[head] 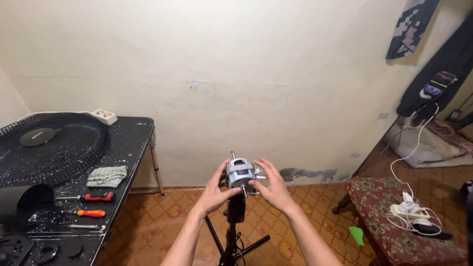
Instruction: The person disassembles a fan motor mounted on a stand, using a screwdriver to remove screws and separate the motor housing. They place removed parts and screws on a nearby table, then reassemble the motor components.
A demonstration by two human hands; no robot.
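A silver fan motor [240, 172] with a thin shaft pointing up sits on top of a black stand [235, 216]. My left hand [215, 189] cups the motor's left side with the fingers bent around it. My right hand [271, 184] holds its right side, thumb on the front and fingers spread behind. The lower part of the stand runs down between my forearms to black legs on the floor.
A black paint-spattered table [133, 143] at the left carries a black fan grille [49, 145], a checked cloth [107, 176], two screwdrivers [96, 197], a black cone and a white power strip [104, 116]. At the right are a patterned bench [389, 216] with white cables and a green piece [356, 235] on the tiled floor.
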